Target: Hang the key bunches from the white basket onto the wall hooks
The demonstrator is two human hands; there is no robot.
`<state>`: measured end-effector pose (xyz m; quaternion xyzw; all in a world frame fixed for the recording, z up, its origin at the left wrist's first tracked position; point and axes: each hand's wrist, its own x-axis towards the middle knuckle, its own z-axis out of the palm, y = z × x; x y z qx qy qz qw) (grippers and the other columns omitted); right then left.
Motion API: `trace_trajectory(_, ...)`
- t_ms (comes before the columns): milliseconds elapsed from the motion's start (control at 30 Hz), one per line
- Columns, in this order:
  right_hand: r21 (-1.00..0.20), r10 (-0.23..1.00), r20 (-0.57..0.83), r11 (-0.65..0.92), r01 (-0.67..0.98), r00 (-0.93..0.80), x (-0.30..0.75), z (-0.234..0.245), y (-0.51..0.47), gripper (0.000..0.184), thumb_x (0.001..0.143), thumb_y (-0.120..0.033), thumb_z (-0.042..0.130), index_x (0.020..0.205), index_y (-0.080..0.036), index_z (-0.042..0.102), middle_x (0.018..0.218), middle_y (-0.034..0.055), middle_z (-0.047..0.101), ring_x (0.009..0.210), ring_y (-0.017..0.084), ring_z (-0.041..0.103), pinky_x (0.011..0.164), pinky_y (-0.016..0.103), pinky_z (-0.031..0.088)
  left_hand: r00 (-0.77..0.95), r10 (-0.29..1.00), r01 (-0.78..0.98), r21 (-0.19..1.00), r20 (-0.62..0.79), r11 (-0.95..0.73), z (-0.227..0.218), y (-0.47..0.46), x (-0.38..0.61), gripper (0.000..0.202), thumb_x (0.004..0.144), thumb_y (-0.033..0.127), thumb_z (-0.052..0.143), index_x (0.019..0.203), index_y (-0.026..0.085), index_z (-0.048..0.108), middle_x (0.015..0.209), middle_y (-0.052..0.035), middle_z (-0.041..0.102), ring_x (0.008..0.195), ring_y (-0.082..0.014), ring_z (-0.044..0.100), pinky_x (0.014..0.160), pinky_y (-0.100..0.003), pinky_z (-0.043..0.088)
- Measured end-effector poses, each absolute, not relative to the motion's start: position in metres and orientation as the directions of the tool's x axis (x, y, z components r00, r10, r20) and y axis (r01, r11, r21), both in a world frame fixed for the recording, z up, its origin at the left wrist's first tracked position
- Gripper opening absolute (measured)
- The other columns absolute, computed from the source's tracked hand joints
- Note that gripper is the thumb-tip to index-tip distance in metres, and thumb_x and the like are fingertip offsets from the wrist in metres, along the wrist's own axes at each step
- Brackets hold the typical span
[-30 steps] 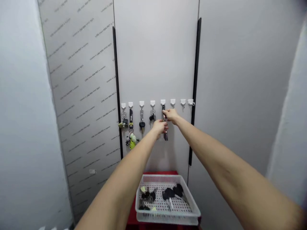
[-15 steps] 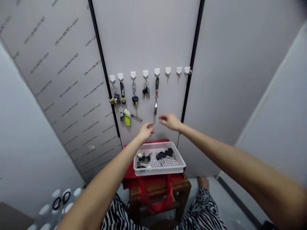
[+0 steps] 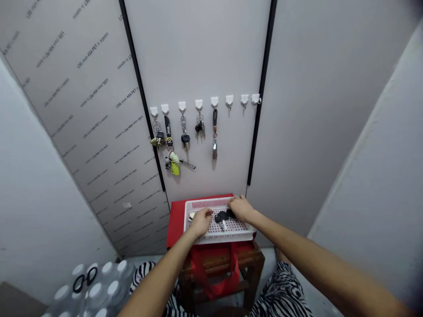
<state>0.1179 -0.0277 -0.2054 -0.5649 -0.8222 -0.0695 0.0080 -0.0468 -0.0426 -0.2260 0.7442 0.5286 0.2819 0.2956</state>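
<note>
A white perforated plastic basket [image 3: 224, 238] holds several keys. My left hand [image 3: 202, 221] reaches into its left half, fingers loosely bent and apart, covering most of the keys there. Beside those fingertips, in the middle of the basket, lie black-headed keys [image 3: 222, 216]. My right hand [image 3: 241, 208] is at the back right of the basket, its fingers spread over the rim and beside a dark key that it partly hides. I see nothing held in either hand. On the wall above, a row of white hooks [image 3: 214, 102] carries several key bunches, including a leather-strap keychain [image 3: 215, 121].
The basket rests on a red bag [image 3: 176, 220] on a wooden stool [image 3: 253, 264]. Three hooks at the right end [image 3: 244, 100] carry no keys. Clear bottles with white caps [image 3: 95, 290] and a black-handled item [image 3: 85, 280] stand at lower left.
Both hands have come down from below the hanging leather-strap keychain into the basket. The keychain's metal end has turned slightly on its hook. The view has shifted a little.
</note>
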Motion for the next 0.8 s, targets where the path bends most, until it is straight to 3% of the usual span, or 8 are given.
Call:
trace_trajectory(133,0.005,0.945,0.071,0.320,0.947,-0.320,0.119,-0.204,-0.026,0.020,0.063,-0.010,0.038,0.066,-0.010,0.057,0.079,0.0142,0.057,0.082,0.023,0.046,0.070,0.035,0.029,0.232,0.968,0.612,0.760,0.092,-0.219,-0.229,-0.042,-0.048,0.026,0.064,0.011,0.038,0.085,0.011,0.053,0.085,-0.0064,0.057,0.079,-0.0118,0.050,0.073,-0.021,0.037)
trace_trajectory(333,-0.179,0.949,0.056,0.316,0.932,-0.312,0.126,-0.183,-0.024,0.019,0.065,-0.020,0.038,0.068,-0.014,0.056,0.065,0.0030,0.059,0.058,0.009,0.050,0.052,0.018,0.034,0.244,0.964,0.613,0.752,0.109,-0.241,-0.231,-0.042,-0.046,0.026,0.064,0.010,0.039,0.086,0.011,0.052,0.085,-0.0065,0.057,0.079,-0.0119,0.050,0.073,-0.022,0.037)
trace_trajectory(433,-0.404,0.955,0.065,0.290,0.867,-0.289,0.124,-0.168,-0.024,0.020,0.067,-0.023,0.037,0.068,-0.012,0.054,0.058,0.0014,0.057,0.052,0.007,0.048,0.049,0.016,0.034,0.244,0.959,0.559,0.787,0.144,-0.261,-0.227,-0.039,-0.043,0.029,0.064,0.011,0.040,0.091,0.012,0.050,0.090,-0.0069,0.055,0.080,-0.0121,0.049,0.075,-0.023,0.036)
trace_trajectory(533,-0.688,0.961,0.062,0.237,0.686,-0.270,0.116,-0.154,-0.026,0.015,0.064,-0.022,0.042,0.064,-0.011,0.051,0.051,-0.0007,0.052,0.046,0.005,0.045,0.045,0.015,0.034,0.254,0.943,0.429,0.848,0.216,-0.310,-0.215,-0.032,-0.036,0.033,0.063,0.015,0.045,0.096,0.012,0.046,0.098,-0.0080,0.052,0.085,-0.0127,0.048,0.078,-0.024,0.035)
trace_trajectory(600,-0.786,0.960,0.063,0.216,0.580,-0.272,0.111,-0.145,-0.027,0.012,0.062,-0.022,0.044,0.062,-0.012,0.050,0.047,-0.0025,0.049,0.042,0.004,0.043,0.042,0.015,0.033,0.273,0.928,0.300,0.894,0.254,-0.333,-0.201,-0.028,-0.030,0.036,0.063,0.016,0.047,0.098,0.012,0.045,0.100,-0.0082,0.051,0.087,-0.0126,0.047,0.077,-0.024,0.035)
trace_trajectory(667,-0.846,0.964,0.068,0.193,0.497,-0.258,0.106,-0.134,-0.027,0.011,0.062,-0.022,0.045,0.061,-0.012,0.049,0.045,-0.0039,0.047,0.040,0.004,0.042,0.041,0.015,0.033,0.309,0.914,0.183,0.927,0.261,-0.326,-0.184,-0.026,-0.023,0.031,0.064,0.014,0.045,0.095,0.011,0.047,0.095,-0.0076,0.053,0.083,-0.0115,0.048,0.073,-0.022,0.037)
trace_trajectory(800,-0.898,0.975,0.127,0.191,0.397,-0.184,0.104,-0.104,-0.021,0.008,0.061,-0.019,0.047,0.059,-0.012,0.048,0.042,-0.0045,0.046,0.038,0.003,0.042,0.039,0.015,0.034,0.286,0.935,0.070,0.968,0.211,-0.240,-0.145,-0.021,-0.014,0.019,0.067,0.014,0.040,0.081,0.008,0.052,0.066,-0.0038,0.057,0.055,-0.0063,0.049,0.054,-0.018,0.038)
